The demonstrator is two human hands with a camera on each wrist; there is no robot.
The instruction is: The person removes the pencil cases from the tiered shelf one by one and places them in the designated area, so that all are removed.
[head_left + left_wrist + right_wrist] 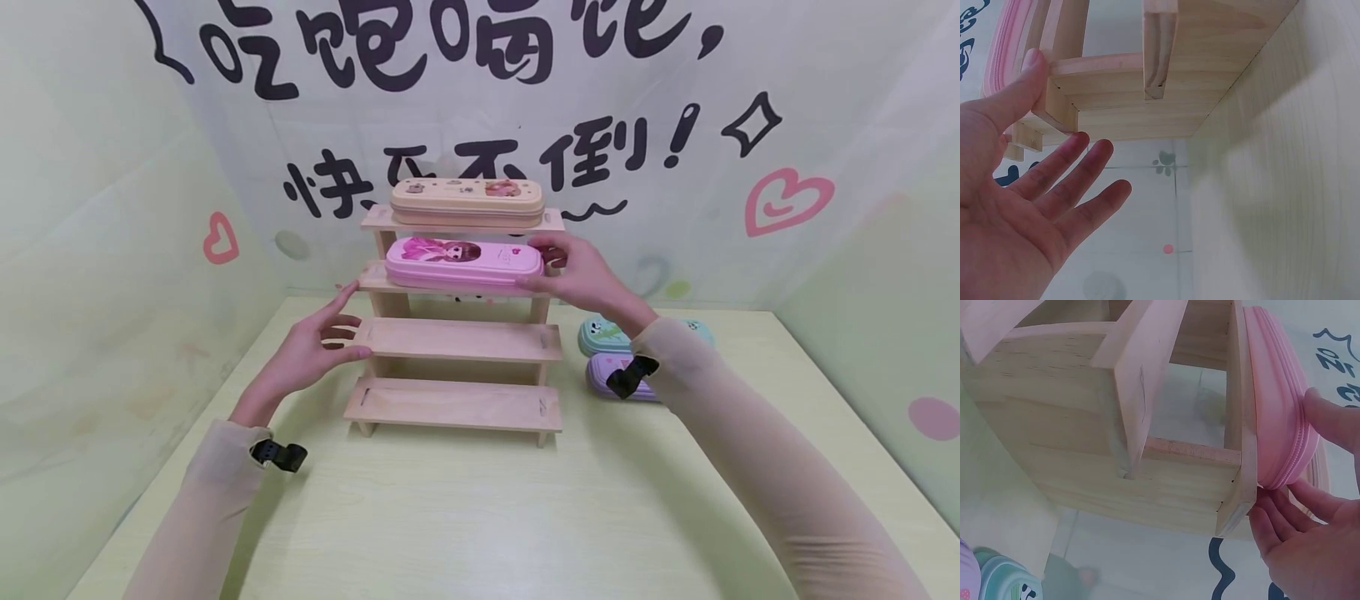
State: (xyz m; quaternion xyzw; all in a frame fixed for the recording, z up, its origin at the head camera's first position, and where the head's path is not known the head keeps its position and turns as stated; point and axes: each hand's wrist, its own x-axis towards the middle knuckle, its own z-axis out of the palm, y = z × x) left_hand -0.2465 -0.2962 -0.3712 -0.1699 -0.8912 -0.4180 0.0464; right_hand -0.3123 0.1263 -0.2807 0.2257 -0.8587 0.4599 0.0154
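A pink zip pencil case with a doll picture lies along the second board from the top of a stepped wooden rack. My right hand grips the case's right end, thumb in front and fingers around the end and behind; the right wrist view shows the pink case on the board's surface. At the rack's left side is my left hand, fingers spread and mostly straight, its thumb touching a board end. Nothing is held in it.
A peach pencil case lies on the top board. Right of the rack, on the pale table, are a teal pencil case and a purple one, partly behind my right forearm. A printed sheet hangs behind.
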